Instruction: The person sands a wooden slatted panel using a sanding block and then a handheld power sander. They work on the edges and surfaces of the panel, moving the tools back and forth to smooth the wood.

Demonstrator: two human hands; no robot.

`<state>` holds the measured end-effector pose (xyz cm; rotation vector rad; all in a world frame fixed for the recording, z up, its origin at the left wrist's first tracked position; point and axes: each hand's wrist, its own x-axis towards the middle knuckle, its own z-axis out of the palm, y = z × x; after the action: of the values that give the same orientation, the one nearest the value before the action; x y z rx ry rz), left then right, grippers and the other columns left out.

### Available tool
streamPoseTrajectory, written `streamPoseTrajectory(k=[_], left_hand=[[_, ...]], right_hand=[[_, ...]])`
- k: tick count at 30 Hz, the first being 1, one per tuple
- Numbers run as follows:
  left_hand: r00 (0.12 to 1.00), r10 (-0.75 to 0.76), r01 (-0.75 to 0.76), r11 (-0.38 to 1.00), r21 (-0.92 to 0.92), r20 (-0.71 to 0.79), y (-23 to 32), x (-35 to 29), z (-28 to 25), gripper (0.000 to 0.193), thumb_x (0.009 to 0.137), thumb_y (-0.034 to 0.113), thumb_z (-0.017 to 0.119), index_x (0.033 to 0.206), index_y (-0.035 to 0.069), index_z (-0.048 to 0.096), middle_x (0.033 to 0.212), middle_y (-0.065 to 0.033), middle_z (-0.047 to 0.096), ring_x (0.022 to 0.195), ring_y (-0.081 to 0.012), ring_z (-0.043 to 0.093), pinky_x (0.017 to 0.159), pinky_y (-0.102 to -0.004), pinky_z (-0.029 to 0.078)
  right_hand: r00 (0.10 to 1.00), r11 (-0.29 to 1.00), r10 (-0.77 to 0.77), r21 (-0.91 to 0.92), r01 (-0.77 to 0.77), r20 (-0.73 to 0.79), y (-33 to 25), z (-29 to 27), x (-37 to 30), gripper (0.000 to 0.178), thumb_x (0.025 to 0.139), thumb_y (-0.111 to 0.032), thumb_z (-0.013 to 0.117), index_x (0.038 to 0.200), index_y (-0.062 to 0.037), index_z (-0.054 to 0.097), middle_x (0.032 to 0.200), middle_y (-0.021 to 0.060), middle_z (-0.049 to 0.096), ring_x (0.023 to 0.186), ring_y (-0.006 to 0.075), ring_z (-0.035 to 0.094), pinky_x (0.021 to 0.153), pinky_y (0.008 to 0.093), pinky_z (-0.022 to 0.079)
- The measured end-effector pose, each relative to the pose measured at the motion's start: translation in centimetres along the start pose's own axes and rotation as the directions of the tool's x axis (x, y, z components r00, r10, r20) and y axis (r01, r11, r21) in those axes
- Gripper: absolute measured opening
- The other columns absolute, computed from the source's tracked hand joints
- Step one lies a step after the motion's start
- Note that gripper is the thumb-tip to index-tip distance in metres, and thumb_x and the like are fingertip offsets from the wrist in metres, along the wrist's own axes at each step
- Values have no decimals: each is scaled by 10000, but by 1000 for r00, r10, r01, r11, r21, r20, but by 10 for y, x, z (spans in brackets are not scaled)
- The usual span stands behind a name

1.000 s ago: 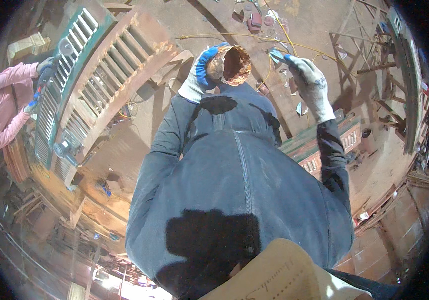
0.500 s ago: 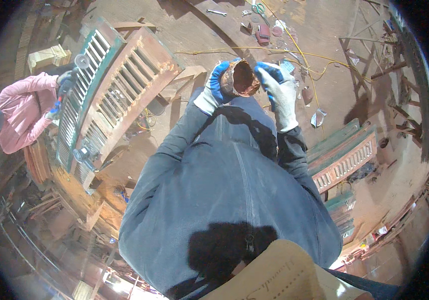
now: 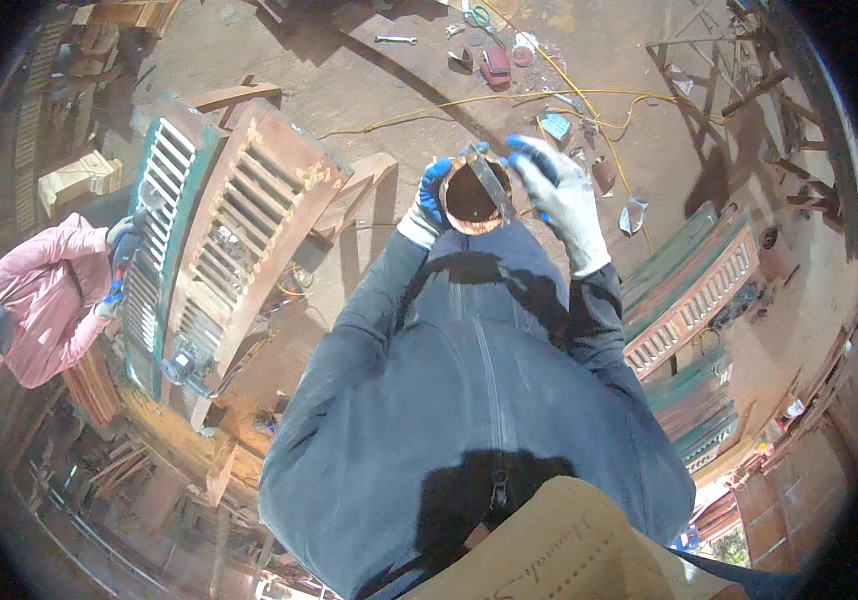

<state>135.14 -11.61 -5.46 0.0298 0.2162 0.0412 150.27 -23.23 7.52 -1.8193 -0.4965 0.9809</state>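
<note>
A round brown can [image 3: 467,195], rough and crusted at the rim, is held up in front of the body, toward 1 o'clock from the middle of the view, with its dark mouth turned to the camera. It is gripped at its 9 o'clock side by the left hand [image 3: 425,210], whose blue-coated fingers are curled around the wall. A flat grey strip [image 3: 492,184] is seen slanting across the mouth, from the can's 12 o'clock toward its 4 o'clock. The right hand [image 3: 563,205], gloved in white and blue, is held just beside the can at 3 o'clock; its fingers are bent, with the tips near the strip, but whether anything is pinched between them cannot be told.

On the floor [image 3: 349,65], from the can, a light blue sheet [image 3: 554,124] is seen between 1 and 2 o'clock, a dark red object [image 3: 495,67] and green-handled scissors [image 3: 477,17] at 12, and a wrench [image 3: 396,40] at 11. A yellow cord [image 3: 469,101] is stretched past them. At 9 o'clock a brown slatted shutter [image 3: 249,205] is propped beside a green one, over which a tool is held by a co-worker [image 3: 49,300] dressed in pink.
</note>
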Motion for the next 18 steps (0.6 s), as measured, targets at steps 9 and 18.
streamPoseTrajectory(k=[9,18], left_hand=[[995,4,-5,1000,-11,-95,-13,19,-69,788,844,500,620,1468,78,388,1406,-141,520,1265,-317,524,1121,-473,366],[588,275,-494,867,-68,-761,15,51,-228,555,899,563,560,1270,151,533,1277,-87,581,1220,-286,516,1089,-505,366]], right_hand=[[885,726,24,-617,305,466,36,-12,63,306,952,-298,547,1183,-110,615,967,174,679,941,355,644,827,455,500],[872,729,120,-638,247,475,172,7,240,255,916,-228,535,1099,-60,590,967,217,659,916,403,633,804,500,489]])
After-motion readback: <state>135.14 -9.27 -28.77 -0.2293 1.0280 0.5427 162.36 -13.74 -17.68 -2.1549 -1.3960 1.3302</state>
